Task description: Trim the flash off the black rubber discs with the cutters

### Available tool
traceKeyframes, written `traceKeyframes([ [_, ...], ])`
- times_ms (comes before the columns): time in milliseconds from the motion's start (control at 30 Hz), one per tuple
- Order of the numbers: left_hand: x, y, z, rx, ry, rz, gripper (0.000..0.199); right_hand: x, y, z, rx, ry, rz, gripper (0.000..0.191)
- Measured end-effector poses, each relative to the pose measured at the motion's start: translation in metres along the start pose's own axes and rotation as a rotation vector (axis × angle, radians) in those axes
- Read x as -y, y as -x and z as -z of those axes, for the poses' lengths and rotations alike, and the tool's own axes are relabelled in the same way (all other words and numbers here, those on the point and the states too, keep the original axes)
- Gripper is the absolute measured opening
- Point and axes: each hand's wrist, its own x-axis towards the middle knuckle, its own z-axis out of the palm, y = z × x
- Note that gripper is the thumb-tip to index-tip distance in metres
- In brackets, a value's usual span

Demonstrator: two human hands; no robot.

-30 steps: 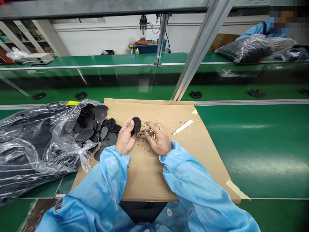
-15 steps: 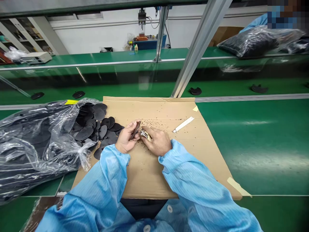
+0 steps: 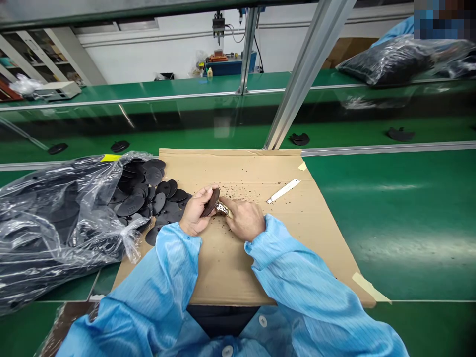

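My left hand (image 3: 196, 212) grips a round black plastic disc (image 3: 211, 203) by its edge, tilted up on its side. My right hand (image 3: 246, 218) is closed around metal nippers (image 3: 223, 208) with pale yellow handles. Their jaws meet the disc's near right edge; the exact contact is too small to make out. Both hands are above a brown cardboard sheet (image 3: 238, 277) scattered with tiny black bits. Left of my left hand, a heap of black discs (image 3: 158, 202) spills from a clear plastic bag (image 3: 70, 218).
A white-handled cutter knife (image 3: 283, 191) lies on the cardboard to the right. Tape (image 3: 371, 287) holds the sheet's corner. Beyond it stands a slanted metal post (image 3: 310, 74). Black parts (image 3: 299, 139) lie on the green belt. Another person's blue sleeve (image 3: 396, 30) shows behind a filled bag (image 3: 386, 59).
The disc has turned so that more of its face shows. The nippers have shifted slightly and sit lower along its edge. Both hands keep their hold.
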Motion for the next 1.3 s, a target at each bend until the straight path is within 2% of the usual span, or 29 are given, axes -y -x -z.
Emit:
traceKeyframes([
  [167,0.004,-0.002,0.001,-0.012,-0.022,-0.020,0.028,0.001,0.000,0.001,0.029,0.027,-0.024,0.051],
  [267,0.003,-0.002,0.002,0.016,0.002,0.000,0.026,-0.001,0.000,-0.002,0.010,-0.051,-0.021,0.051],
  [400,-0.001,-0.002,0.003,0.083,0.088,0.056,0.020,-0.005,-0.002,-0.010,-0.116,-0.386,0.015,0.045],
  [500,-0.002,-0.002,0.003,0.085,0.161,0.058,0.017,-0.012,-0.005,-0.012,-0.229,-0.819,-0.063,0.036],
  [533,-0.002,-0.002,0.003,0.068,0.174,0.048,0.017,-0.016,-0.007,-0.010,-0.200,-1.016,-0.104,0.035],
  [567,-0.002,-0.003,0.003,0.041,0.177,0.030,0.017,-0.020,-0.008,-0.008,-0.120,-1.237,-0.138,0.035],
  [667,0.001,-0.004,0.002,-0.045,0.166,-0.065,0.021,-0.032,-0.012,0.003,0.263,-1.879,-0.176,0.035],
  [733,0.002,-0.005,0.001,-0.063,0.175,-0.123,0.024,-0.037,-0.015,0.007,0.397,-2.132,-0.215,0.037],
  [800,0.004,-0.006,-0.001,-0.059,0.186,-0.165,0.028,-0.040,-0.018,0.007,0.407,-2.209,-0.299,0.039],
  [867,0.005,-0.006,-0.002,-0.067,0.161,-0.200,0.032,-0.040,-0.019,0.004,0.398,-2.154,-0.331,0.037],
  [933,0.007,-0.005,-0.002,-0.081,0.096,-0.226,0.035,-0.039,-0.017,0.002,0.335,-2.024,-0.277,0.028],
  [967,0.009,-0.005,-0.002,-0.087,0.059,-0.230,0.035,-0.038,-0.016,0.003,0.262,-1.942,-0.238,0.023],
  [1033,0.012,-0.005,-0.001,-0.103,0.003,-0.217,0.031,-0.034,-0.014,0.007,0.037,-1.743,-0.175,0.018],
  [1100,0.014,-0.006,0.000,-0.116,-0.010,-0.176,0.027,-0.027,-0.015,0.016,-0.215,-1.482,-0.126,0.021],
  [1167,0.016,-0.009,0.001,-0.111,0.009,-0.133,0.027,-0.013,-0.021,0.029,-0.374,-1.165,-0.058,0.025],
  [1233,0.018,-0.012,0.002,-0.079,0.028,-0.113,0.027,0.008,-0.033,0.041,-0.374,-0.856,0.022,0.023],
  [1300,0.019,-0.015,0.002,-0.061,0.062,-0.115,0.025,0.035,-0.049,0.048,-0.255,-0.564,0.083,0.022],
])
